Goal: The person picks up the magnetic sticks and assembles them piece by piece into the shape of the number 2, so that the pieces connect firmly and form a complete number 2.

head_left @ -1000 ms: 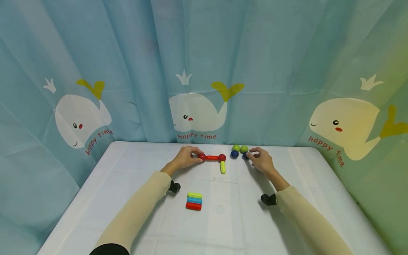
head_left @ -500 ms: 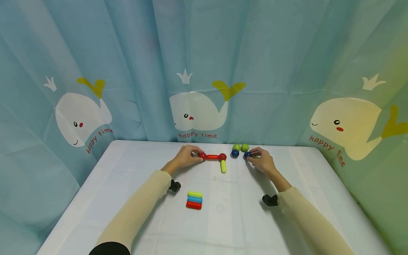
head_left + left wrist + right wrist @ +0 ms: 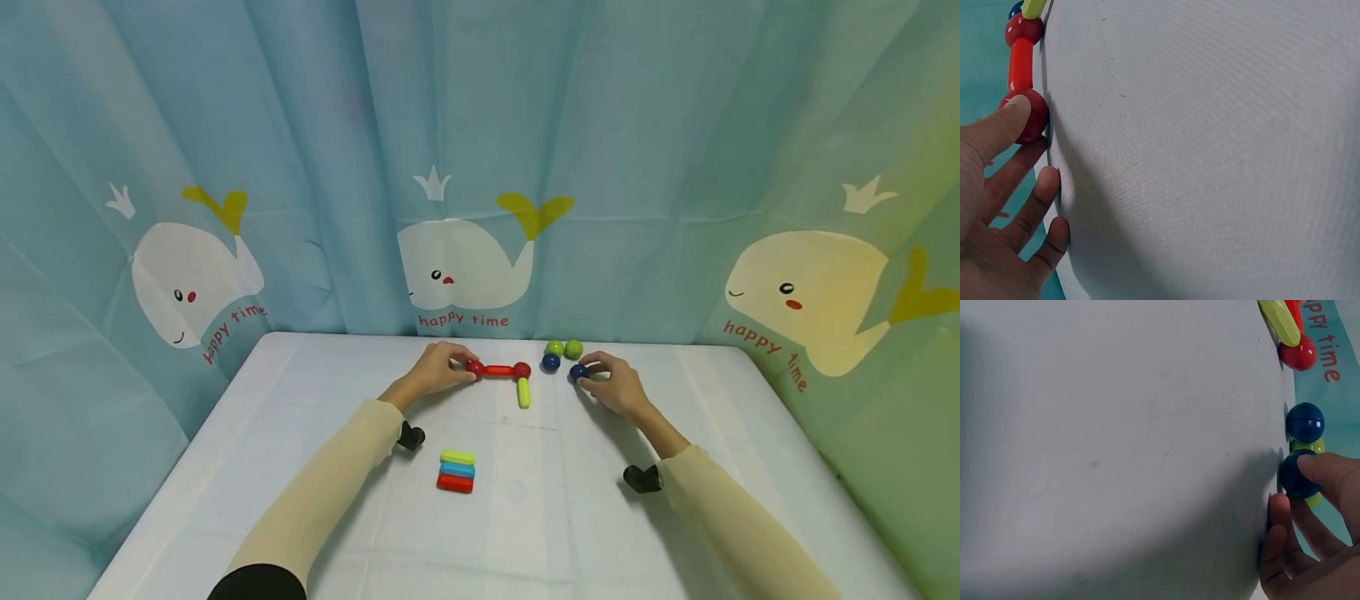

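Observation:
At the back of the table my left hand (image 3: pixel 438 369) pinches a red ball (image 3: pixel 1034 119) between thumb and index finger. A red stick (image 3: pixel 498 371) joins that ball to a second red ball (image 3: pixel 522 371), from which a yellow-green stick (image 3: pixel 523 393) points toward me. To the right, my right hand (image 3: pixel 617 385) pinches a dark blue ball (image 3: pixel 1299 475) with thumb and fingertips. Another dark blue ball (image 3: pixel 551 362) sits just left of it, in front of one of two green balls (image 3: pixel 573 349).
Nearer to me lie three loose sticks side by side: yellow-green (image 3: pixel 457 457), blue (image 3: pixel 457 470) and red (image 3: pixel 455 483). They rest on the white table (image 3: pixel 517 533). A blue curtain (image 3: pixel 637 167) with printed whales hangs right behind the table's back edge.
The right hand has drawn its blue ball a little toward me, away from the green ball. The left hand and the joined red pieces have stayed in place.

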Motion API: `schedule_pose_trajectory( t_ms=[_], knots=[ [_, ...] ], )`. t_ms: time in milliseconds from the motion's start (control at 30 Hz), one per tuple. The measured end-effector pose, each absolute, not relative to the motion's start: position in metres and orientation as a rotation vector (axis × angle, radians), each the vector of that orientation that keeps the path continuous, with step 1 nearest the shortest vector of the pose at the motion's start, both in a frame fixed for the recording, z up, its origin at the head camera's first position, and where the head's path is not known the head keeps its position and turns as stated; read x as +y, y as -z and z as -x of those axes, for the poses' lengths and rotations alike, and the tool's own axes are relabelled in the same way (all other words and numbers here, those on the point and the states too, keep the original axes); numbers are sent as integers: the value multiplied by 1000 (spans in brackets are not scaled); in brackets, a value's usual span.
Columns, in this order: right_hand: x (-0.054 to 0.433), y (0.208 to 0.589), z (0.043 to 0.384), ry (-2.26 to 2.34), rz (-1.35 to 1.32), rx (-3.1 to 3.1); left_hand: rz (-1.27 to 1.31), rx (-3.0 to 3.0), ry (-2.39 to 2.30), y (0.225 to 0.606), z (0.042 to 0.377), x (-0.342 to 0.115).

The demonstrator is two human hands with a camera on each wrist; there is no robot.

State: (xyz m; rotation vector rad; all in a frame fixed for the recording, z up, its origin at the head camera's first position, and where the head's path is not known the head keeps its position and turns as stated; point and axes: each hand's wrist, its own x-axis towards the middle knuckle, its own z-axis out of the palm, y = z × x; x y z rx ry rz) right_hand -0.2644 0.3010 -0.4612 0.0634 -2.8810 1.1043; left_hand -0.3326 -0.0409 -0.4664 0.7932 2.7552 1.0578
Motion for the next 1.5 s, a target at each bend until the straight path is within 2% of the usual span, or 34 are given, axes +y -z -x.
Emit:
schedule_pose_trajectory(
  t_ms=[667, 1500],
  knots=[
    [273, 456, 226, -1115, -351, -2888, -780, 2769, -1066, 465, 332, -43],
    [228, 463, 206, -1245, -351, -2867, -783, 2756, -1072, 464, 329, -40]
  ],
)
